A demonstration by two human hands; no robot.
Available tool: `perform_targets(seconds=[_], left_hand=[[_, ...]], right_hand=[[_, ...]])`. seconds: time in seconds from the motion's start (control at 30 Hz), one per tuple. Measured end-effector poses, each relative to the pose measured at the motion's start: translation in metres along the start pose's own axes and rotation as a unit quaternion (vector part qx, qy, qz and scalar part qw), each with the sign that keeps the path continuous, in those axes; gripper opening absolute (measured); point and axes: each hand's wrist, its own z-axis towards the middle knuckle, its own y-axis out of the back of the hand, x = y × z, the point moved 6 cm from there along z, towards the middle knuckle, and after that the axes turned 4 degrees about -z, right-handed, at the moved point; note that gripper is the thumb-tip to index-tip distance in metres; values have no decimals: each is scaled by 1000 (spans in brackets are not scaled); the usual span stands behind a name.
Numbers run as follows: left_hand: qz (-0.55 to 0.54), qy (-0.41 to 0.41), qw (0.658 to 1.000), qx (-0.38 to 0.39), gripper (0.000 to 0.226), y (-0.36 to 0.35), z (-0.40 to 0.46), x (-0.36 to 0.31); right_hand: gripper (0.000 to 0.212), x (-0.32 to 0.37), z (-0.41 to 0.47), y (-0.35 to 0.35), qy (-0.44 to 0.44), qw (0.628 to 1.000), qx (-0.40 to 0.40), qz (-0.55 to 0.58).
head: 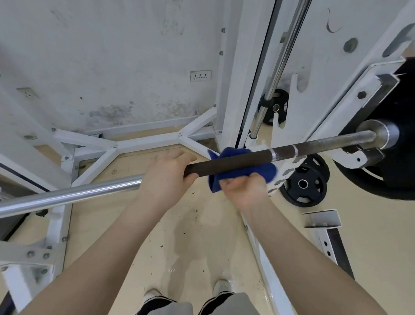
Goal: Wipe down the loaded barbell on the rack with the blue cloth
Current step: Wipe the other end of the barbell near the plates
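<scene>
Smooth polished barbell crossing the white steel rack. Left hand clenched around the bar where its dark, rough grip section begins; right hand, just beside it, grasping the fuzzy blue cloth wrapped around that section; black round plate far right.

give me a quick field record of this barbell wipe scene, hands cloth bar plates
left hand: bare grip on the barbell, beside the cloth
right hand: clutching the blue cloth wrapped around the bar's dark section
barbell: resting on the white rack, sloping up to the right
loaded plate: black, on the bar's right end
loose plate: black, low by the rack
floor: beige
</scene>
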Motion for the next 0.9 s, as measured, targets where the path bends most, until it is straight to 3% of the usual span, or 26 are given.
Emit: perform_targets(seconds=[0.07, 0.13, 0.2, 0.3, 0.4, 0.53, 0.67, 0.8, 0.9], left_hand=[[-7, 14, 1000, 16, 29, 5, -1, 11], [-10, 18, 999, 39, 24, 10, -1, 18], [15, -3, 998, 69, 23, 12, -2, 21], [26, -36, 994, 96, 24, 13, -4, 23], [16, -44, 993, 108, 22, 13, -1, 23], [48, -60, 992, 103, 26, 12, 0, 24], [0, -58, 994, 94, 33, 10, -1, 32], [-2, -62, 996, 69, 33, 11, -1, 29], [-10, -47, 998, 49, 30, 15, 1, 28]], right_hand=[[16, -23, -7, -12, -46, 998, 25, -18], [18, -22, -11, -12, -44, 998, 19, -28], [30, -5, -6, -1, -8, 1000, 1, -21], [34, 6, -8, -1, 35, 998, 41, 25], [25, -24, -17, -29, 111, 986, 106, -57], [32, -91, -15, -28, -69, 996, 10, -54], [46, -48, -16, -17, -37, 999, 7, 37], [19, -55, -23, -37, 64, 990, 85, 95], [29, -110, -23, -49, -49, 995, 58, 65]])
